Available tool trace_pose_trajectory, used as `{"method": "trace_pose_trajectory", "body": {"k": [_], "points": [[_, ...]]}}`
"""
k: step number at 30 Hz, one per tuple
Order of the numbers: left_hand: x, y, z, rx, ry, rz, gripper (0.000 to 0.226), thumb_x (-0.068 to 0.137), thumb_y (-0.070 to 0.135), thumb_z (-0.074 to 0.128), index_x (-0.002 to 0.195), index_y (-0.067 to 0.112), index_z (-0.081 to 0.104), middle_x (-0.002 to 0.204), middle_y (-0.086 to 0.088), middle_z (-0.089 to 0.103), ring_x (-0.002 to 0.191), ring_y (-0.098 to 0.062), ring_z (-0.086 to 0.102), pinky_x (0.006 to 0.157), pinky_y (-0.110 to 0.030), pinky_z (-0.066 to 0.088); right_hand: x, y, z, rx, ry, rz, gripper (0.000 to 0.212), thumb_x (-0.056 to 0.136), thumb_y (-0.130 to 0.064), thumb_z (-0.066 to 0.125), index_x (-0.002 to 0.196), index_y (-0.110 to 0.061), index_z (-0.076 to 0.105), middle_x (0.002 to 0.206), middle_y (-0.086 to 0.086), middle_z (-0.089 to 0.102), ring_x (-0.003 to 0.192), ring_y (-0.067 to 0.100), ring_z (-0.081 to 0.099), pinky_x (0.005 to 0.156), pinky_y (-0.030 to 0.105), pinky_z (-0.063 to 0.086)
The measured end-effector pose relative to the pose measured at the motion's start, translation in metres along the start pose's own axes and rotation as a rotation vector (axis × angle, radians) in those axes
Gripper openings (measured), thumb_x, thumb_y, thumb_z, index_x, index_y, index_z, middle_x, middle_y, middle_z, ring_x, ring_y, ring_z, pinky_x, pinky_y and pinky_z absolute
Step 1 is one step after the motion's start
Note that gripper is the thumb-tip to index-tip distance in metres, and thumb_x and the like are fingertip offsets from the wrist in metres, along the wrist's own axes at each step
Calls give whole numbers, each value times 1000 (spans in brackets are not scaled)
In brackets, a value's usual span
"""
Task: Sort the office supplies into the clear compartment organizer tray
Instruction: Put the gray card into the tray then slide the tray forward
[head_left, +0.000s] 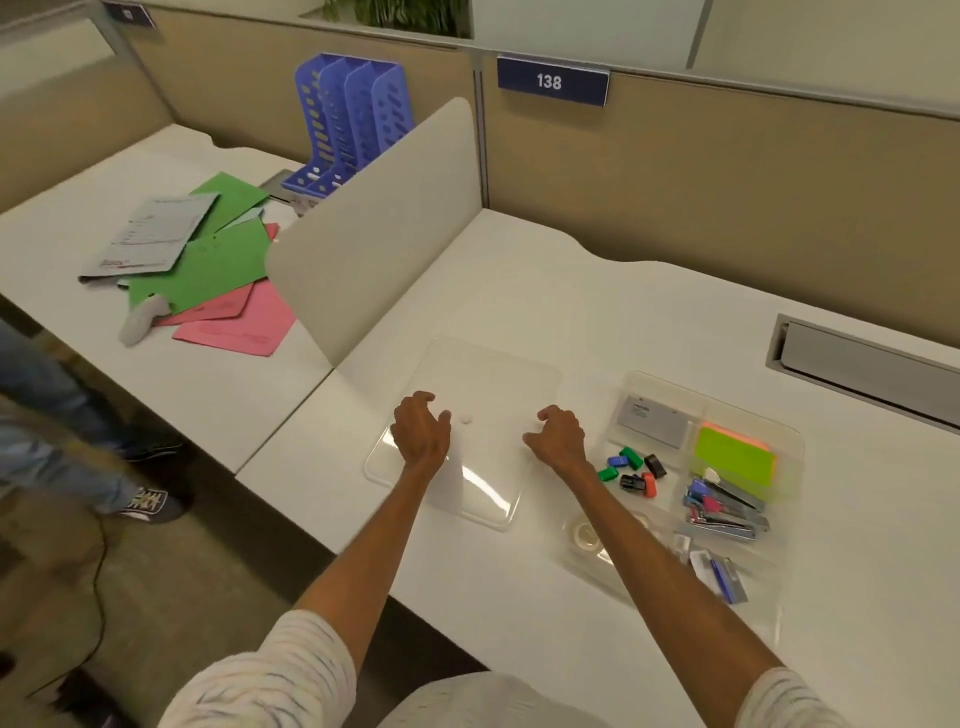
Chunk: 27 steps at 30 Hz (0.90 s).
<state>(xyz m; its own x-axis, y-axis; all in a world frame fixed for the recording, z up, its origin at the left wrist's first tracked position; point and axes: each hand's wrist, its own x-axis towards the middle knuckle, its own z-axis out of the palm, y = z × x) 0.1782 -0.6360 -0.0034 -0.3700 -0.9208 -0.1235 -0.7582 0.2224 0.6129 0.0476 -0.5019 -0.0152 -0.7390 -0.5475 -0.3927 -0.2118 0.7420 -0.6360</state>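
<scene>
Two hands hover low over a clear lid (498, 374) lying flat on the white surface (571, 291). The left hand (421, 434) and the right hand (560, 439) are apart, each with loosely curled fingers and nothing in its grasp; whether the fingertips touch the lid cannot be told. Just right of the lid lies the clear organizer tray (753, 618). Its nearest compartments hold a roll of clear tape (584, 535) and small blue and white packets (719, 571). Farther in are staplers (722, 512), a scatter of small coloured clips (631, 457), a stack of green and orange sticky notes (735, 454) and a grey card box (654, 421). Beyond a beige divider panel (379, 228), on the next desk, lie green and pink folders (218, 265) near a blue file rack (353, 114).
</scene>
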Motion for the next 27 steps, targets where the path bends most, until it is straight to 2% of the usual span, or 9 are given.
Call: {"method": "trace_pose_trajectory", "body": {"k": [2, 5, 8, 12, 16, 20, 22, 24, 27], "points": [[1, -12, -5, 104, -51, -81, 53, 89, 31, 67, 132, 7, 48, 134, -13, 48, 132, -30, 40, 107, -44, 35, -3, 0, 8, -59, -39, 29, 55, 85, -20, 65, 133, -3, 45, 133, 18, 42, 120, 35, 51, 97, 36, 43], [1, -27, -10, 246, -94, -221, 76, 82, 46, 72, 132, -2, 40, 136, -18, 43, 131, -32, 38, 105, -45, 39, -7, 1, 17, -140, -38, 16, 53, 84, -16, 65, 130, -1, 44, 131, 19, 39, 118, 35, 49, 96, 37, 45], [1, -34, -13, 306, -75, -257, 81, 79, 51, 72, 129, -3, 40, 134, -18, 43, 130, -32, 38, 103, -45, 39, -9, 1, 21, -189, -23, -15, 48, 83, -10, 63, 127, 0, 46, 130, 19, 40, 115, 34, 49, 92, 38, 48], [2, -36, -16, 331, -46, -285, 90, 76, 54, 73, 135, -3, 35, 139, -21, 37, 132, -35, 34, 106, -44, 38, -12, 1, 23, -188, -12, -35, 43, 84, -6, 59, 125, 0, 48, 126, 18, 45, 113, 34, 51, 92, 39, 48], [5, -43, -20, 289, -91, -357, 76, 83, 54, 65, 130, -3, 45, 139, -21, 39, 132, -35, 35, 109, -43, 33, -14, 4, 25, -180, 2, -48, 41, 85, -5, 56, 125, 1, 47, 124, 19, 48, 113, 33, 51, 94, 39, 46], [11, -45, -30, 203, -82, -376, 50, 89, 39, 62, 125, 3, 56, 135, -18, 48, 130, -34, 41, 110, -44, 30, -17, 4, 25, -152, 9, -20, 37, 84, -3, 56, 120, 4, 50, 124, 22, 46, 110, 36, 52, 93, 39, 47], [14, -46, -36, 113, -74, -404, 44, 89, 32, 62, 122, 4, 59, 132, -17, 54, 127, -34, 47, 109, -44, 36, -17, 4, 22, -144, 1, 4, 37, 84, -5, 58, 118, 5, 50, 125, 22, 43, 109, 38, 53, 92, 39, 47], [20, -45, -43, -9, -113, -422, 46, 88, 29, 65, 123, 0, 57, 129, -19, 58, 123, -36, 53, 105, -43, 45, -16, 3, 16, -136, -6, 30, 38, 84, -8, 59, 119, 5, 50, 127, 23, 42, 110, 38, 53, 93, 39, 48], [29, -39, -50, -218, -154, -426, 46, 85, 29, 71, 117, -2, 64, 118, -17, 65, 104, -35, 65, 94, -43, 55, -13, 4, 5, -116, -16, 62, 41, 86, -11, 58, 123, 4, 49, 131, 22, 42, 115, 37, 52, 95, 37, 45]]}}
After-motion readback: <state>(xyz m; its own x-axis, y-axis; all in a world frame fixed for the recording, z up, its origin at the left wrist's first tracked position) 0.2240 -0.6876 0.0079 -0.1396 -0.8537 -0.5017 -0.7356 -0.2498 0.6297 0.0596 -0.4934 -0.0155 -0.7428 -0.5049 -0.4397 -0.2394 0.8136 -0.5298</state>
